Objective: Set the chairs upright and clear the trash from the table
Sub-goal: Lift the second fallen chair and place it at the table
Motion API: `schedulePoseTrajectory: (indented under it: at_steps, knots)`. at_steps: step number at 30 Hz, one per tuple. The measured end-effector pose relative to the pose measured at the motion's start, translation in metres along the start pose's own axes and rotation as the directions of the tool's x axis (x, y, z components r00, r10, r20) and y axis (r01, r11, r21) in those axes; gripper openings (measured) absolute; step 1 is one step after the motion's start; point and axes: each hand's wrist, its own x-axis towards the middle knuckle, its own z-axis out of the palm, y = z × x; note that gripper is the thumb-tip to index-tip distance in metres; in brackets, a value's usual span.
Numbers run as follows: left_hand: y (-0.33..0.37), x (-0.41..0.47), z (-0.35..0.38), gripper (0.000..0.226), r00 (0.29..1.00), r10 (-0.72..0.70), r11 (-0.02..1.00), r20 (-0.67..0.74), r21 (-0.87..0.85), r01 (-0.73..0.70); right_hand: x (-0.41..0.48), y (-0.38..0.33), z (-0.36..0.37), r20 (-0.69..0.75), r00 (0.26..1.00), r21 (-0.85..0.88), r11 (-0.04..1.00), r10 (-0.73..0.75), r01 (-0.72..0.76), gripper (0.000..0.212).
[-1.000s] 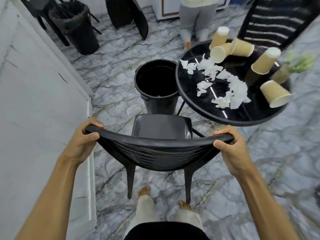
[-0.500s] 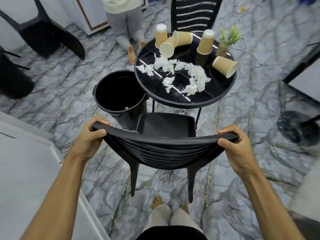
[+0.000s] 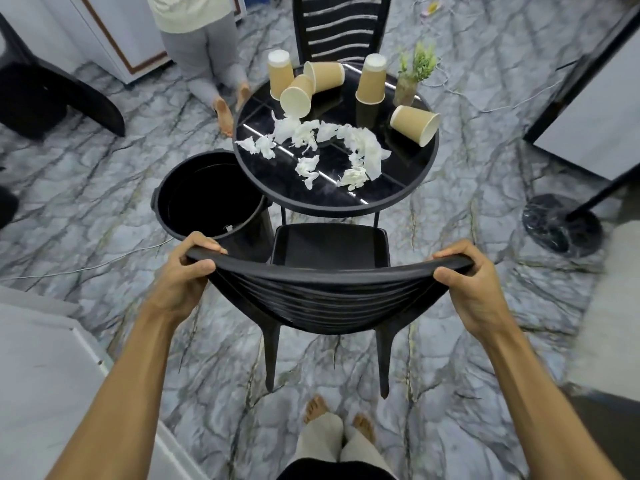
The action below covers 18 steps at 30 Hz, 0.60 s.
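A black plastic chair (image 3: 329, 251) stands upright in front of me, its seat facing the round black table (image 3: 398, 199). My left hand (image 3: 183, 278) grips the left end of its curved backrest and my right hand (image 3: 474, 282) grips the right end. On the table lie torn white tissue scraps (image 3: 367, 150) and several tan paper cups (image 3: 414, 124), some upside down, some on their sides. A small potted plant (image 3: 414, 76) stands at the table's far right. An open black bin (image 3: 207, 202) sits on the floor left of the table.
A second black chair (image 3: 341, 27) stands upright behind the table. Another black chair (image 3: 52, 95) lies tipped over at far left. A person (image 3: 204, 46) kneels beyond the table. White cabinet at lower left; a stand's round base (image 3: 561, 225) at right.
The view has swung so the table sits straight ahead, and the chair in my hands now faces the table squarely, closer to its edge. Both hands keep their grip on the backrest.
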Motion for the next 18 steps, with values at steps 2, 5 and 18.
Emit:
schedulePoseTrajectory:
  at_steps: [2, 5, 18]
  knots:
    - [0.000, 0.000, -0.001, 0.044, 1.000, 0.009, 1.000, -0.010, 0.000, -0.009, 0.004, 0.002, 0.001, 0.006, 1.000, 0.003, 1.000, 0.002, -0.002, 0.036]
    - [0.000, 0.000, -0.002, 0.044, 1.000, 0.010, 1.000, -0.017, -0.001, -0.010, 0.008, 0.005, 0.003, 0.021, 1.000, 0.018, 1.000, 0.003, -0.003, 0.026]
    - [-0.011, 0.004, -0.003, 0.044, 1.000, -0.001, 1.000, -0.017, 0.022, 0.001, 0.010, 0.013, -0.008, 0.049, 0.998, 0.010, 0.999, 0.030, -0.030, 0.025]
